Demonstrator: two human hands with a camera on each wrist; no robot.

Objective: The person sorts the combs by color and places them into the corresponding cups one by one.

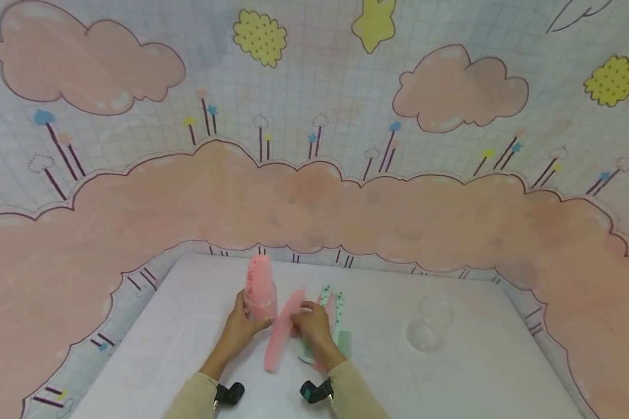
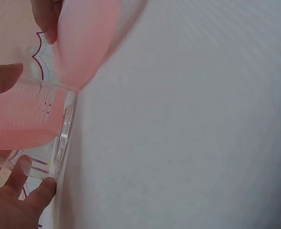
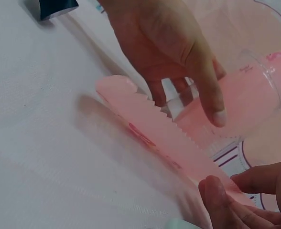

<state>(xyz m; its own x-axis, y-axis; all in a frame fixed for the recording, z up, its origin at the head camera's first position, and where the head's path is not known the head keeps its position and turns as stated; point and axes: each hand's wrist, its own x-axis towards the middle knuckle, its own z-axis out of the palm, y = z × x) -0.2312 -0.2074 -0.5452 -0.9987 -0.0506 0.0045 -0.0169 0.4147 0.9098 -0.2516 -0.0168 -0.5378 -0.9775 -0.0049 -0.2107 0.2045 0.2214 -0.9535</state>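
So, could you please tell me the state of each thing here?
Left cup: upright, gripped by left hand
Pink contents: standing inside, rising above its rim
Held pink comb: pinched by right hand, outside the cup
Other combs: lying together, partly hidden
Right cup: unheld, nothing visible inside

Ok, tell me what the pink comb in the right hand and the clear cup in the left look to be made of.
Pink comb: most likely moulded plastic, smooth with a satin finish; colour is even and the teeth run straight out of the body.
Clear cup: hard plastic or glass, I can't tell which; glossy and transparent, with bright edge highlights and the pink contents showing through.
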